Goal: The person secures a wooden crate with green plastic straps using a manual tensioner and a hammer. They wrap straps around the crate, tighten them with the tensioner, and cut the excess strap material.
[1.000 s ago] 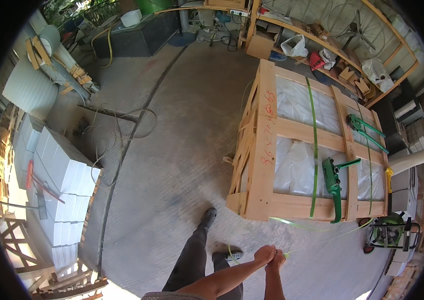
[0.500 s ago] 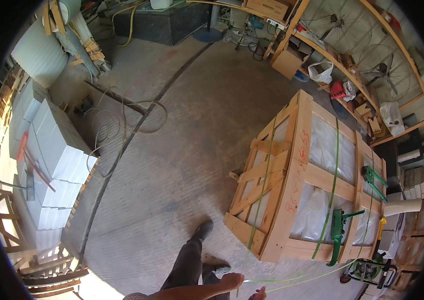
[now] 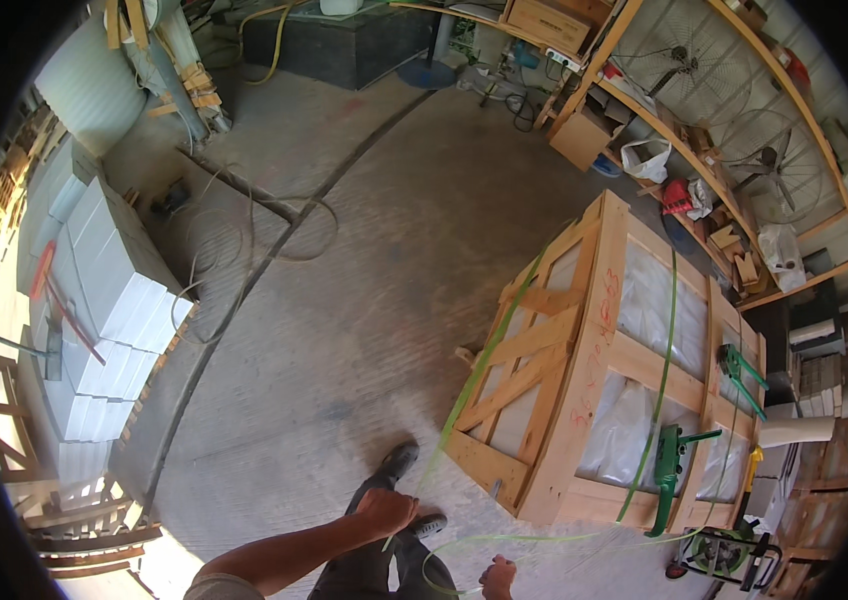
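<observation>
My left hand (image 3: pixel 389 512) is closed on a thin green packing strap (image 3: pixel 471 388), which runs up slantwise along the left end of a wooden crate (image 3: pixel 584 385). Lower down, my right hand (image 3: pixel 497 577) is closed at the end of a loose loop of the strap; its fingers show only in part. From that loop the strap trails right, past the crate's near edge. White wrapped goods show between the crate's boards. A green strapping tool (image 3: pixel 668 475) hangs on a strap over the crate, and a second green tool (image 3: pixel 741 375) lies further right.
A wheeled cart with a green reel (image 3: pixel 724 553) stands right of the crate. White blocks (image 3: pixel 109 330) are stacked on a pallet at left. A hose (image 3: pixel 242 235) lies coiled over a dark floor groove (image 3: pixel 229 325). Shelves with large fans (image 3: pixel 679 65) line the back right.
My left hand has moved left and up, drawing the strap outward from the crate's left end. My right hand has shifted slightly left, and the strap between the hands now hangs in a loop.
</observation>
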Motion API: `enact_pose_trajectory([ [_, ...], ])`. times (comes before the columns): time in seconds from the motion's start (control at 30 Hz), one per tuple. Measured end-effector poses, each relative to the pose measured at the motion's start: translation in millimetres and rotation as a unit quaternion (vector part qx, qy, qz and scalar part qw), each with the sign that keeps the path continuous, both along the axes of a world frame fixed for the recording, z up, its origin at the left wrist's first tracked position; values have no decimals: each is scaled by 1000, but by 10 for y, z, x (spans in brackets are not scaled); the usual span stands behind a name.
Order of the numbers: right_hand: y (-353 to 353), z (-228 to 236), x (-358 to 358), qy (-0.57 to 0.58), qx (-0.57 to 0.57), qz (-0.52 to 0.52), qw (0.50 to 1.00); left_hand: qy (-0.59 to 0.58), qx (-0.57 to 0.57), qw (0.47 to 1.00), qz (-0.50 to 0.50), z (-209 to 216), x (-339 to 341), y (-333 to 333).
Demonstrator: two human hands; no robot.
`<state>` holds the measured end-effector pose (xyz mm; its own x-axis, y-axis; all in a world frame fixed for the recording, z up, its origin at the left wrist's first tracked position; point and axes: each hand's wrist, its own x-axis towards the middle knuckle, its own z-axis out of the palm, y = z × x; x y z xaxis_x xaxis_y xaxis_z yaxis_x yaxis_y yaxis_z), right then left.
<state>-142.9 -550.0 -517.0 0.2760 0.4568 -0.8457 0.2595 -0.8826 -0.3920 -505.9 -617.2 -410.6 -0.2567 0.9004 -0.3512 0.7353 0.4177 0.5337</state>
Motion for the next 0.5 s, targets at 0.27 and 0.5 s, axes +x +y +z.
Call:
enact_pose_trajectory([
  [0.27, 285, 211, -30, 9, 0, -46, 999, 7, -76, 997, 8, 185, 166, -585],
  [0.5, 434, 299, 144, 4, 11, -48, 999, -7, -185, 982, -32, -298, 666, -613],
])
